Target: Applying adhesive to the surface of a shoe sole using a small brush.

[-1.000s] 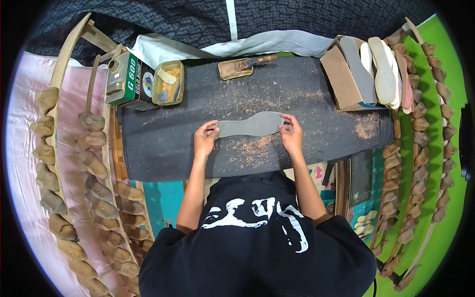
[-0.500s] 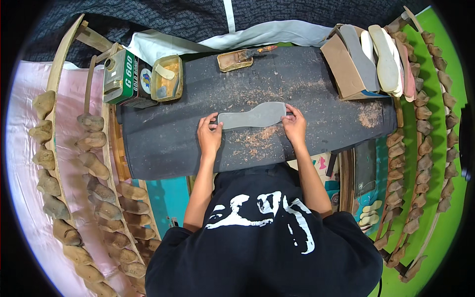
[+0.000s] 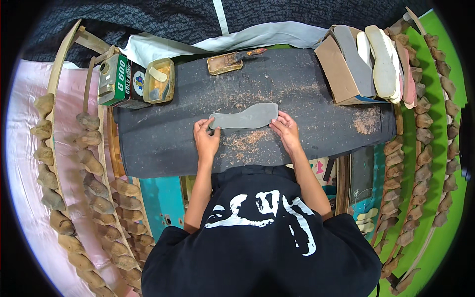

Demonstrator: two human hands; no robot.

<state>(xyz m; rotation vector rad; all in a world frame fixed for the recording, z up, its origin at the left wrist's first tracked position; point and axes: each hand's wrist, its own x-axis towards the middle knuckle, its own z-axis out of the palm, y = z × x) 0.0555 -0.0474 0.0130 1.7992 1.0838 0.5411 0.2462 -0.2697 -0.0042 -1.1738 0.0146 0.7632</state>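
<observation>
A flat grey shoe sole [image 3: 242, 118] lies lengthwise across my two hands, over the dark cloth-covered table [image 3: 183, 143]. Its narrower heel end is pinched between the thumb and fingers of my left hand [image 3: 207, 141]. My right hand [image 3: 288, 132] grips the wider toe end the same way, thumb on the near edge. Brown shavings [image 3: 255, 137] are scattered on the cloth beneath and around the sole. Whether the sole rests on the cloth or hangs just above it, I cannot tell.
At the far left stand a green and black metal can [image 3: 118, 81] and a plastic tub [image 3: 160, 81]. A shallow tray [image 3: 225, 64] with a brush sits at the back. A cardboard box [image 3: 341, 69] of soles is far right. Racks of wooden shoe lasts [image 3: 94, 198] flank the table.
Both hands and the sole appear slightly farther left. The table and the things on it have also shifted left in the view. The grip at both ends stays the same.
</observation>
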